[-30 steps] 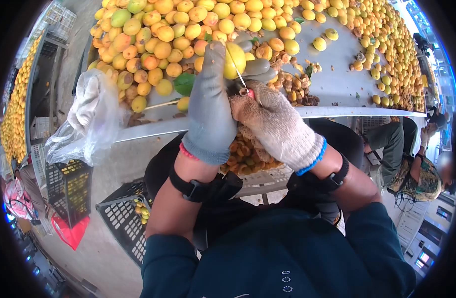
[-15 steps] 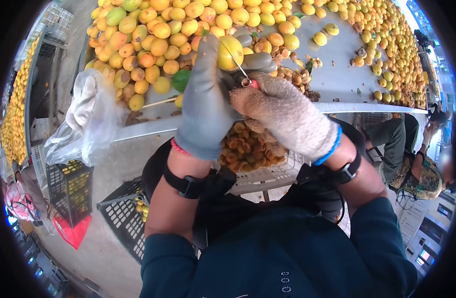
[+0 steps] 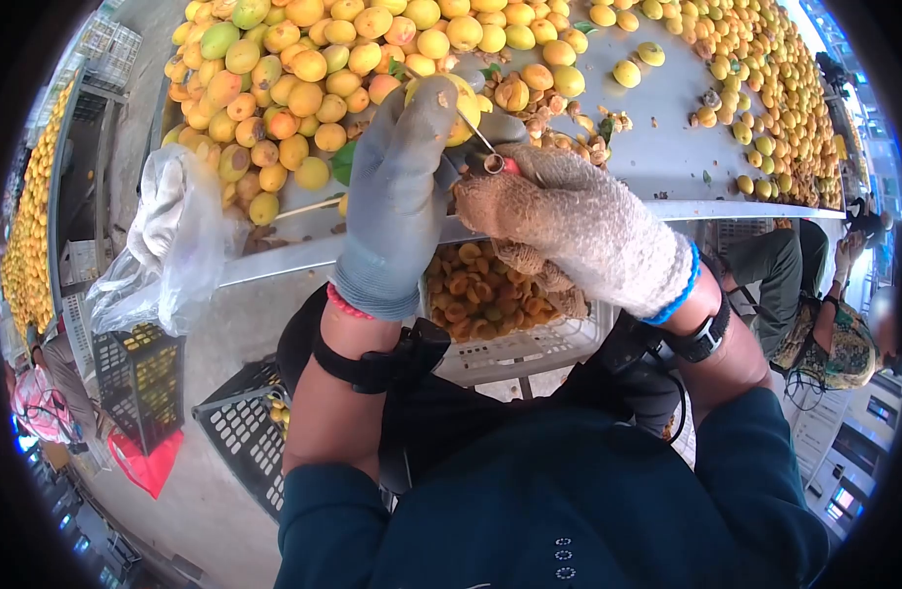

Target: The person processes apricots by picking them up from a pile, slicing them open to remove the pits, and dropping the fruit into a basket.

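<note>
My left hand (image 3: 397,187), in a grey coated glove, is closed around a yellow apricot (image 3: 465,106). Its thumb lies over the fruit's near side. My right hand (image 3: 579,216), in a fuzzy off-white glove stained brown at the fingers, grips a thin metal tool (image 3: 493,163) with a small ring and a bit of red by the fingertips. The tool's narrow shaft runs up against the apricot; whether it cuts into the skin cannot be seen. Both hands nearly touch above the table edge. Below them, a white crate (image 3: 515,360) contains apricot halves (image 3: 485,292).
Piled apricots (image 3: 304,64) cover the metal table (image 3: 657,147), with brown scraps (image 3: 569,137) near my hands. A plastic bag with a white glove (image 3: 161,216) hangs at the table's left edge. Black crates (image 3: 245,432) stand at left; another person (image 3: 834,334) sits at right.
Both hands have shifted slightly, the left one moving a little left and down. My left thumb now covers more of the apricot, and the wrists have turned slightly.
</note>
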`<act>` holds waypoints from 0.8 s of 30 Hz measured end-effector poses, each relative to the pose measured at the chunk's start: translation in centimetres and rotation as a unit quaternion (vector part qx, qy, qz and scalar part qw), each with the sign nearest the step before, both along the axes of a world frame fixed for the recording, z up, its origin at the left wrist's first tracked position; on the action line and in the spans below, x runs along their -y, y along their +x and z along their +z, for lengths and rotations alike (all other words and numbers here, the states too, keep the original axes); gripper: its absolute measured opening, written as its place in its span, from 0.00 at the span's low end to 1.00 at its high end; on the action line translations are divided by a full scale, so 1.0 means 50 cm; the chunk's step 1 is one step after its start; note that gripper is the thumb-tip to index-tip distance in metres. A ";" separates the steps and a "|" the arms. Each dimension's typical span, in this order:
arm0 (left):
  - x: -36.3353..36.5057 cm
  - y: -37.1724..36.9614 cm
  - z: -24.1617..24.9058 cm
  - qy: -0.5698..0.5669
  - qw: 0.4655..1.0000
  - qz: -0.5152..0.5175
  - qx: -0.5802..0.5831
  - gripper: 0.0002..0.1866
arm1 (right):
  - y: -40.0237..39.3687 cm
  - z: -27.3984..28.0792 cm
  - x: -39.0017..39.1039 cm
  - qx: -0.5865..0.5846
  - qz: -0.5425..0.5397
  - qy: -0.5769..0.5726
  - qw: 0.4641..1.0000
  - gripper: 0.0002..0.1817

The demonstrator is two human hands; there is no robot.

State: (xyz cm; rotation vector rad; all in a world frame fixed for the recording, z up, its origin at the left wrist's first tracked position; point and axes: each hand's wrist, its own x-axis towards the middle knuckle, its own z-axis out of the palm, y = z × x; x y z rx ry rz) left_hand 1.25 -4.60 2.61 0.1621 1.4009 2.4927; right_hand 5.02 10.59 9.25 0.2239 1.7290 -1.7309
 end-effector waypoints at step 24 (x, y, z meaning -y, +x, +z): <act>-0.019 0.007 -0.001 -0.053 0.996 0.041 0.059 0.29 | -0.009 -0.093 0.001 -0.022 0.031 -0.005 0.999 0.13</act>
